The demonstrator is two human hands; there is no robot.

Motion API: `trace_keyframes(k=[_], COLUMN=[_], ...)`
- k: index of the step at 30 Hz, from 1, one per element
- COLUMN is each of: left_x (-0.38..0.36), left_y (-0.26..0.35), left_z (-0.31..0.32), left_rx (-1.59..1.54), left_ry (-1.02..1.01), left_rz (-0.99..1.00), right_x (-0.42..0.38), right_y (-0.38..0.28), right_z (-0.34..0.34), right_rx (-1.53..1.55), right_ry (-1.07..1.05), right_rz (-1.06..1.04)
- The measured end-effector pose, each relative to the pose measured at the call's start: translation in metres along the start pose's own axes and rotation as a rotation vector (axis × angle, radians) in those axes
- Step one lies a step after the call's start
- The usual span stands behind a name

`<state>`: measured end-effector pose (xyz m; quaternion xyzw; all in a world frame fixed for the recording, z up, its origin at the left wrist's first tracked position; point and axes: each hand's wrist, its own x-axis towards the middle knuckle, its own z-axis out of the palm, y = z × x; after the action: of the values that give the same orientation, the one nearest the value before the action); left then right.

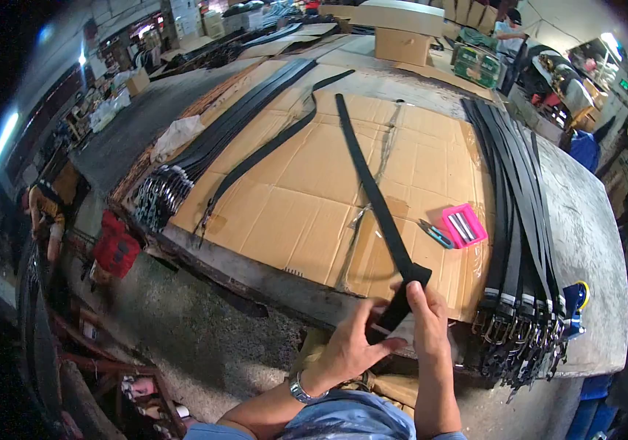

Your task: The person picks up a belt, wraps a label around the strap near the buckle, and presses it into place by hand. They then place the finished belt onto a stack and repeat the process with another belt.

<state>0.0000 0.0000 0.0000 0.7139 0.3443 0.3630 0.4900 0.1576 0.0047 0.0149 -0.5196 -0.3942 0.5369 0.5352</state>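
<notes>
Near the table's front edge, a black belt (377, 205) is held between both hands, its long end running up across the cardboard sheet (292, 176). My left hand (354, 337), with a metal watch at the wrist, has its fingers and thumb round the lower part of the belt. My right hand (429, 315) pinches the belt higher up, thumb on top, where it is folded over. A pink tray (465, 226) with pale strips inside lies to the right, beside small snips (436, 234). Another dark belt (262, 152) lies curved at the left.
A bundle of buckled belts (508, 213) lies along the right side, with a blue and yellow item (577, 308) beside it. Another bundle (233, 121) lies at the left, buckles forward. Cardboard boxes (402, 45) stand at the back. Another person (509, 37) is at the far right.
</notes>
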Motion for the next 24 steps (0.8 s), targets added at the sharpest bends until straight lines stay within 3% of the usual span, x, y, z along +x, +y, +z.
trace_keyframes(k=[3, 5, 7, 9, 11, 13, 15, 17, 21, 23, 24], left_x=[-0.016, -0.023, -0.031, -0.054, -0.077, -0.104, -0.123, -0.155, -0.223, -0.255, -0.270], left_y=[-0.003, -0.006, -0.012, -0.023, -0.042, -0.052, -0.034, -0.056, -0.099, -0.124, -0.149], left_z=[-0.016, -0.031, -0.045, -0.061, -0.075, -0.092, -0.113, -0.128, -0.130, -0.134, -0.136], left_rx=[0.081, 0.310, 0.355, 0.259, 0.067, 0.052, 0.289, 0.175, -0.494, -0.302, -0.289], left_ry=[0.407, 0.467, 0.495, 0.316, 0.276, 0.205, 0.074, 0.023, 0.079, -0.081, -0.111], left_rz=[0.013, 0.133, 0.105, -0.329, -0.336, -0.425, -0.657, -0.697, -0.913, -1.141, -1.131], right_x=[0.023, 0.033, 0.056, 0.095, 0.138, 0.168, 0.190, 0.212, 0.242, 0.251, 0.254], right_y=[-0.004, -0.021, -0.025, -0.012, 0.001, 0.000, 0.005, 0.015, 0.036, 0.034, 0.031], right_z=[0.035, 0.065, 0.081, 0.091, 0.088, 0.086, 0.087, 0.086, 0.085, 0.085, 0.083], right_rx=[0.160, 0.359, 0.490, 0.508, 0.602, 0.627, 0.653, 0.638, 0.634, 0.584, 0.556], right_ry=[-0.067, -0.121, -0.197, -0.093, -0.064, -0.036, -0.002, 0.032, 0.005, 0.016, 0.035], right_rz=[-0.113, -0.065, -0.033, -0.045, -0.065, -0.024, 0.007, 0.094, 0.156, 0.178, 0.191])
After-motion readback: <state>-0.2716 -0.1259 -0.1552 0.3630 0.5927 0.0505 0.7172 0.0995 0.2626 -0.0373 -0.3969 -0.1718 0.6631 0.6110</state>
